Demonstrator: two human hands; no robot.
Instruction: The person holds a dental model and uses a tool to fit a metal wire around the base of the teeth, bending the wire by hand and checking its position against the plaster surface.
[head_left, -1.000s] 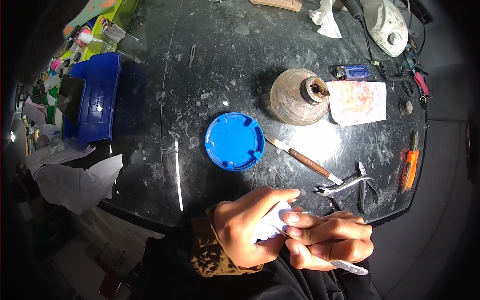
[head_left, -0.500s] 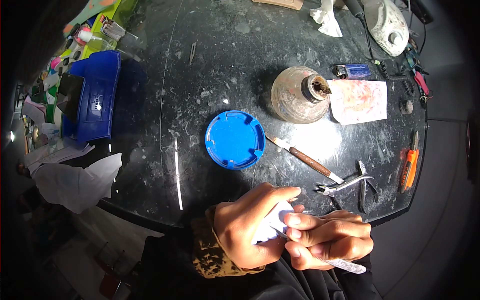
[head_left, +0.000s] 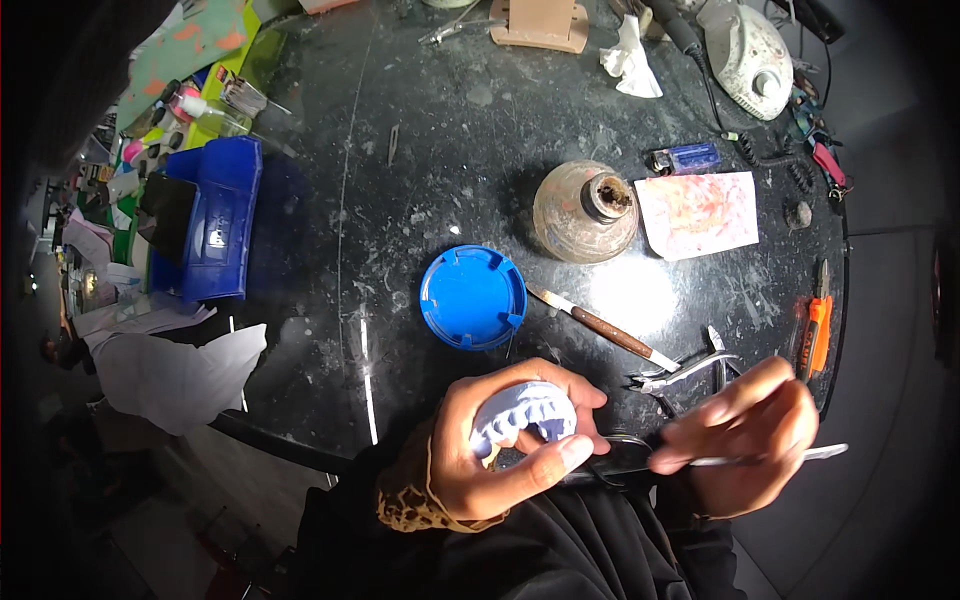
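A pale plaster dental model (head_left: 530, 405) with a curved row of teeth rests in my left hand (head_left: 480, 470), its teeth turned up toward me. My fingers wrap round its far side and the thumb presses the near edge. Off to the right, my right hand (head_left: 755, 440) pinches a slim metal carving tool (head_left: 825, 452). The tool's flat end sticks out past the hand, and its curved tip lies near the model but apart from it. Some motion blur softens the right fingers. On the table beyond are a round blue lid (head_left: 473, 298) and a wooden-handled wax knife (head_left: 612, 330).
Pliers (head_left: 690, 375) and an orange-handled cutter (head_left: 820, 330) lie at the right. Farther back stand a glass spirit burner (head_left: 580, 220), stained paper (head_left: 700, 215), a blue lighter (head_left: 686, 158) and a white machine (head_left: 750, 65). A blue bin (head_left: 222, 225) and crumpled paper (head_left: 180, 375) occupy the left.
My right hand has moved right, away from the model, with the carving tool. The left hand has turned and opened round the model, so its teeth now show. The view has shifted slightly.
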